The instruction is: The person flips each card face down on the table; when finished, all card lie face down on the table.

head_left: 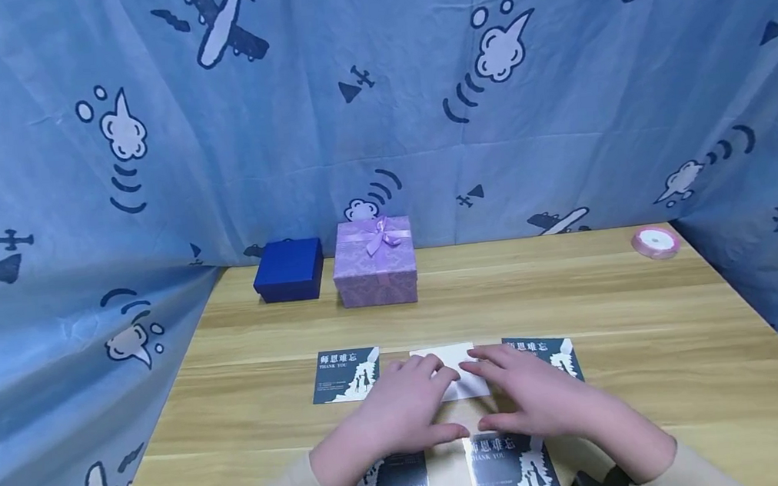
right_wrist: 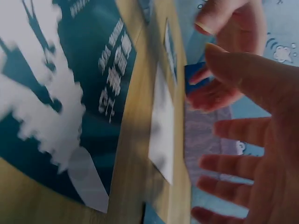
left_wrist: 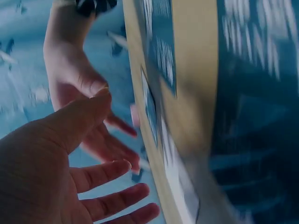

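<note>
Both hands hover side by side above a blank white card [head_left: 460, 356] in the middle of the table. My left hand [head_left: 408, 402] is over the card's left side, fingers spread and loosely bent. Over its right side is my right hand [head_left: 528, 387], its thumb pointing at the other thumb. In the right wrist view, nothing is between the fingers [right_wrist: 229, 163], and the white card [right_wrist: 161, 128] lies flat on the wood beyond them. Dark teal thank-you cards surround it: one at upper left [head_left: 336, 371], one at upper right [head_left: 560, 353] partly behind the right hand.
Nearer the body lie another teal card [head_left: 408, 482], upside down, and an upright one [head_left: 502, 471]. At the back stand a blue box [head_left: 289, 269] and a purple gift box [head_left: 374, 271] with a bow. A pink-edged ribbon roll [head_left: 656, 241] sits at the back right.
</note>
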{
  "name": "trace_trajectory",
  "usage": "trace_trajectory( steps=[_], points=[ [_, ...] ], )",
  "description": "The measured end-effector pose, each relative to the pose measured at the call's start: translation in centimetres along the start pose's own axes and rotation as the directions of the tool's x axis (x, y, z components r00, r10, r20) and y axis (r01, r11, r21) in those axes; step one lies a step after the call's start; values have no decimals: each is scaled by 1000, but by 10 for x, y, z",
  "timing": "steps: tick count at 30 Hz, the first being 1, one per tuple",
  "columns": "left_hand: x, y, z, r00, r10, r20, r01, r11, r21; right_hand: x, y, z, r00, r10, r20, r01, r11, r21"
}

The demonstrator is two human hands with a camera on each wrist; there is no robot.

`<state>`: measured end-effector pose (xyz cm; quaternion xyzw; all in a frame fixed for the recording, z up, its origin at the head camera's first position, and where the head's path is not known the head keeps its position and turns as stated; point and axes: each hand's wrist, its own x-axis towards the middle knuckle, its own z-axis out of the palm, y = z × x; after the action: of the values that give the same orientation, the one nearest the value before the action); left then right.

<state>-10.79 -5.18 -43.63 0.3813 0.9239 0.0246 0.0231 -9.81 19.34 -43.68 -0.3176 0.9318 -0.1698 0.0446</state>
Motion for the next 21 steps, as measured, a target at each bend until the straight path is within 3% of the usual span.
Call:
trace_trajectory(
  steps=[7, 13, 21],
  points=[
    [-13, 37, 6, 994, 83, 68, -85, 996, 30, -38, -9, -1, 998, 58, 3, -58, 998, -8],
    [-15, 53, 13, 993, 70, 95, -78, 994, 80, -63, -12, 9, 992, 110, 67, -111, 994, 6],
    [-12, 61, 19, 996, 39, 80, -48, 992, 116, -80, -7, 21, 945, 254, 207, -272, 960, 63]
  ],
)
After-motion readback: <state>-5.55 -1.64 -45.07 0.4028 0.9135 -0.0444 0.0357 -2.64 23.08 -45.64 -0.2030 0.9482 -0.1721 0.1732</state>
